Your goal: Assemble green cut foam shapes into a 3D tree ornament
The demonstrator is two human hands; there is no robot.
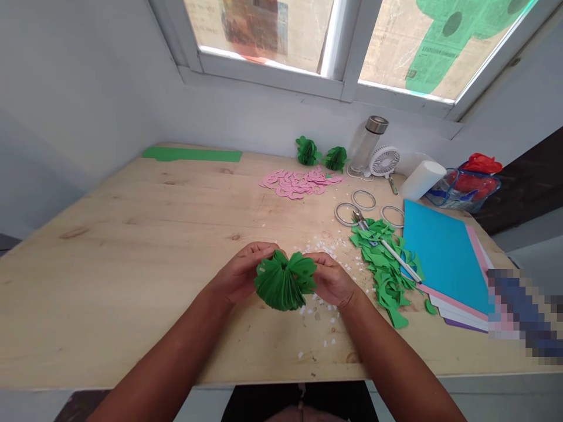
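A green folded paper piece [281,286], fanned out in many layers, is held up above the near middle of the wooden table [132,281]. My left hand [244,269] grips its left edge, fingers closed on the paper. On the opposite side my right hand [331,278] pinches the right edge, where the paper has a scalloped outline. Small white paper bits [332,252] lie scattered on the table beside and beyond my right hand. Both thumbs are near the top of the fan; some fingertips are hidden behind it.
Green scraps [387,275] with a white pen [401,262] and pliers [360,220] lie right, near tape rings [363,200] and blue sheets [444,252]. Behind are pink cutouts [299,183], two green paper pieces [307,151], a bottle [367,143], a fan [384,161] and a green strip [193,154].
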